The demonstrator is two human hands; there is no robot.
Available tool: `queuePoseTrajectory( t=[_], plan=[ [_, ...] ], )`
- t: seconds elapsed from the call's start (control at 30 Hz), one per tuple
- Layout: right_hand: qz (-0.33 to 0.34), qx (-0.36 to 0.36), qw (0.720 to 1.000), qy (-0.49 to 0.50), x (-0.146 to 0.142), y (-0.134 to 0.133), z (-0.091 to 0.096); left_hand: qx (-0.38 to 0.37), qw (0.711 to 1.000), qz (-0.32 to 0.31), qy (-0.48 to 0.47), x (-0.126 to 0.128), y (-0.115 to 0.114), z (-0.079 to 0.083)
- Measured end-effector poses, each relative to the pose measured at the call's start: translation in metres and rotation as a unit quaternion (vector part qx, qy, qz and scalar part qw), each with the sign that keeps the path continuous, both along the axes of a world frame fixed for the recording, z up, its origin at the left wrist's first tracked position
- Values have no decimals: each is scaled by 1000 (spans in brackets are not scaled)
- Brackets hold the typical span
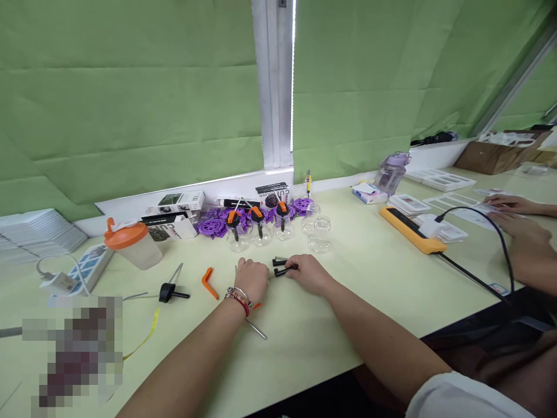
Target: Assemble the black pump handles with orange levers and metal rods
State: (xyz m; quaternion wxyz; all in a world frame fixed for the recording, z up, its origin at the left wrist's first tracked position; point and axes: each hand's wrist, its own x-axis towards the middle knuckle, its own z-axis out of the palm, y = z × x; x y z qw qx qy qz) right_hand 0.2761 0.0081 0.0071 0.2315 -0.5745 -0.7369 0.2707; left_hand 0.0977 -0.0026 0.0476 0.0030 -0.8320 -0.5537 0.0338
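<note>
My right hand (308,274) pinches a slim black plastic part (285,271) with a coil spring at its end. Just beyond it lies another black part (278,262), also with a spring. My left hand (253,280) is close by on the left, fingers curled down; whatever they grip is hidden behind the hand. Under the left wrist a metal tube (256,329) shows, and a bit of orange. Farther left are an orange bent lever (209,283) and a black cap with a metal spout (167,292).
Clear jars with black-and-orange tops (260,226) stand before purple plastic pieces (211,226) and boxes (174,227). A topless clear jar (321,235) is beside them. An orange-lidded shaker (134,247) leans left. Right are a yellow power strip (409,230) and another person's hands (507,217).
</note>
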Motion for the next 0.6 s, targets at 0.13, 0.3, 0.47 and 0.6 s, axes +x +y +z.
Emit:
queuePoseTrajectory(
  t=[0.13, 0.3, 0.47, 0.6],
  plan=[
    [13, 29, 998, -59, -1, 1, -1, -1, 1000, 1, 4, -3, 0, 1],
    [23, 65, 991, -115, -8, 2, -5, -4, 1000, 2, 0, -10, 3, 2],
    [30, 99, 988, -119, -14, 1, -7, -4, 1000, -2, -15, -18, 6, 3],
    [95, 196, 968, -122, -22, -3, -4, -4, 999, -13, -32, -19, 7, 3]
  ],
)
